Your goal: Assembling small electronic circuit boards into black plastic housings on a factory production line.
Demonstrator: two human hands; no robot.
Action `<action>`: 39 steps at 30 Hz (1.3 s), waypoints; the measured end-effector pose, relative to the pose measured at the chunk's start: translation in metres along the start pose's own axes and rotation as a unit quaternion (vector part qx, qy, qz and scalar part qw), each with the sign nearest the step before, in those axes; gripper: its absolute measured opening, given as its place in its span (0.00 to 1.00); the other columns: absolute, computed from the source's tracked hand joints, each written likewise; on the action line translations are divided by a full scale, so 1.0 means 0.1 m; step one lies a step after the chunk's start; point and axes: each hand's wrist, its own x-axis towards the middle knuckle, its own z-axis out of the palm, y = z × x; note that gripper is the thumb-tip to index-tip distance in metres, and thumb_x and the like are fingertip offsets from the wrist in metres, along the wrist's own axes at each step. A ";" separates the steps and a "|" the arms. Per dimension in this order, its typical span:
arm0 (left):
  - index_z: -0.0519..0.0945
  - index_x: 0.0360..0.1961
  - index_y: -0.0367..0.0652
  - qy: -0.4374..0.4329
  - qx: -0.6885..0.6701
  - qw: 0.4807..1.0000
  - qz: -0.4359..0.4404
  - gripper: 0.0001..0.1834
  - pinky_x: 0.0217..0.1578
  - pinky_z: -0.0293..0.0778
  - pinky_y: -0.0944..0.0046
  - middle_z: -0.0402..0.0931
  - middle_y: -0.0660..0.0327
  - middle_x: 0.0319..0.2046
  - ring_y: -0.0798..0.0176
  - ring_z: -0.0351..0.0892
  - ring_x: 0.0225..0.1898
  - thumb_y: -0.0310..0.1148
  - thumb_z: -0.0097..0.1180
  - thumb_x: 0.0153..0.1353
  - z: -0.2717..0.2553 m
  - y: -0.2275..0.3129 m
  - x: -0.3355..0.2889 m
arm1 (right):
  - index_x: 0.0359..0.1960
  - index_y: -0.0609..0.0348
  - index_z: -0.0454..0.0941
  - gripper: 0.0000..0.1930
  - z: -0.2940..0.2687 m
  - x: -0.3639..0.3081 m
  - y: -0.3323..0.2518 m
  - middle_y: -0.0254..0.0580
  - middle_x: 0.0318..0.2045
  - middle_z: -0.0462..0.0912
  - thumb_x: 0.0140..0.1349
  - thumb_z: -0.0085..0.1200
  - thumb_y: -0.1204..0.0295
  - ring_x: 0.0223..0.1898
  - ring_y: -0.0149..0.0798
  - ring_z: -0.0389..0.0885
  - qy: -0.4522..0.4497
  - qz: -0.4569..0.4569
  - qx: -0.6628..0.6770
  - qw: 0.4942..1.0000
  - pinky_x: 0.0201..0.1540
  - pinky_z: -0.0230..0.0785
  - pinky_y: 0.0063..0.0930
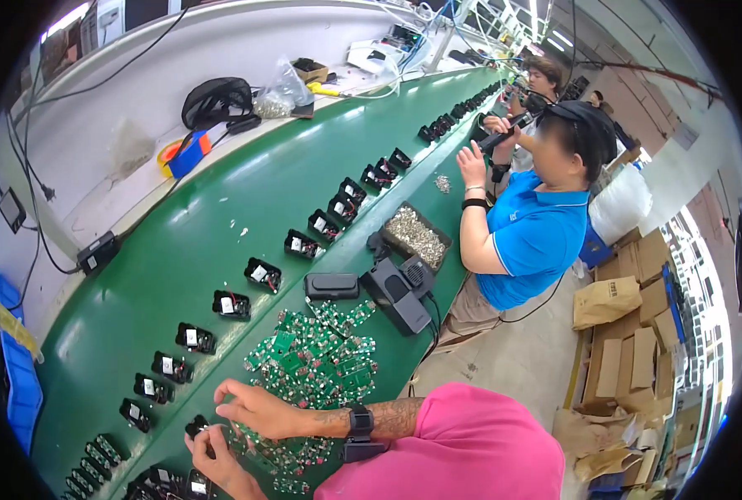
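My left hand [221, 467], low in the picture, has its fingers closed on a small black plastic casing [196, 426]. Just above it my right hand [258, 408] reaches over the bench, thumb and forefinger apart with nothing visible between them; its other fingers are partly hidden. A black device is strapped to that wrist. Under and beside my right forearm spreads a loose heap of green circuit boards [317, 354]. More black casings [167, 482] are crowded together below my left hand.
A row of open black casings [196, 337] with wires runs along the green bench [179, 250]. Several green-board pieces [92, 462] stand at lower left. Beyond the heap are a black case [332, 286], a black device [400, 296] and a tray of small metal parts [417, 237]. A co-worker [538, 221] in blue stands nearby.
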 end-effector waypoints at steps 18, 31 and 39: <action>0.86 0.33 0.37 0.086 0.026 0.996 -0.015 0.06 0.47 0.72 0.62 0.73 0.51 0.48 0.58 0.76 0.45 0.30 0.64 0.59 -0.01 0.28 0.07 | 0.47 0.66 0.76 0.09 -0.08 0.03 0.18 0.36 0.29 0.80 0.67 0.54 0.77 0.21 0.28 0.78 0.068 0.031 0.055 0.996 0.21 0.71 0.19; 0.87 0.34 0.39 0.029 0.198 0.968 0.153 0.09 0.44 0.75 0.58 0.71 0.51 0.53 0.52 0.79 0.43 0.24 0.68 0.49 -0.07 0.33 0.05 | 0.43 0.68 0.78 0.08 -0.09 0.23 -0.17 0.34 0.27 0.81 0.67 0.57 0.76 0.19 0.21 0.75 -0.071 0.101 0.056 0.991 0.19 0.65 0.13; 0.87 0.34 0.39 -0.031 0.164 0.974 0.151 0.08 0.43 0.75 0.58 0.73 0.52 0.52 0.51 0.80 0.43 0.25 0.68 0.50 -0.01 0.36 0.05 | 0.43 0.68 0.78 0.08 -0.13 0.26 -0.16 0.32 0.25 0.80 0.67 0.57 0.75 0.18 0.20 0.73 -0.056 0.095 0.042 0.993 0.18 0.62 0.13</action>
